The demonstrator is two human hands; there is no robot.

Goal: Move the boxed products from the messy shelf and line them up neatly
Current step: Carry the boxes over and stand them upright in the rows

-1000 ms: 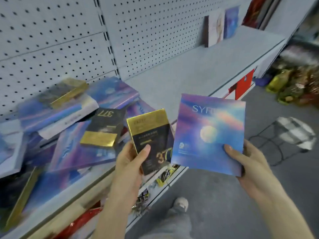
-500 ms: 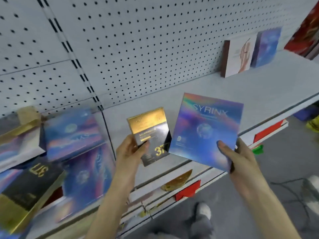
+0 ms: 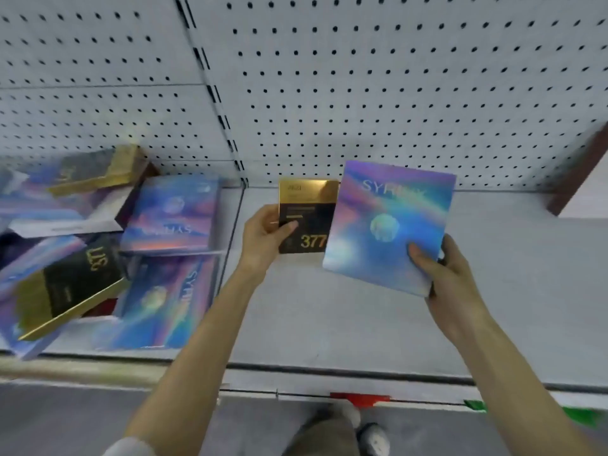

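Head view: left hand point(image 3: 266, 235) grips a black-and-gold box point(image 3: 307, 218), right hand point(image 3: 441, 274) pinches a holographic box point(image 3: 388, 225), both held upright over the bare shelf point(image 3: 493, 291), probably for standing side by side.

Bright even light, faint shadows; motion blur smears heaped iridescent cardboard boxes point(image 3: 171, 215) at left, glare on gold-topped black box point(image 3: 309, 205), edges fisheye-bent

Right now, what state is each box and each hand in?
black-and-gold 377 box: upright, gripped by the left hand.
blue SYRINX box: tilted, gripped at its lower right corner by the right hand.
pile of boxes: jumbled and overlapping, lying at the left end of the shelf.
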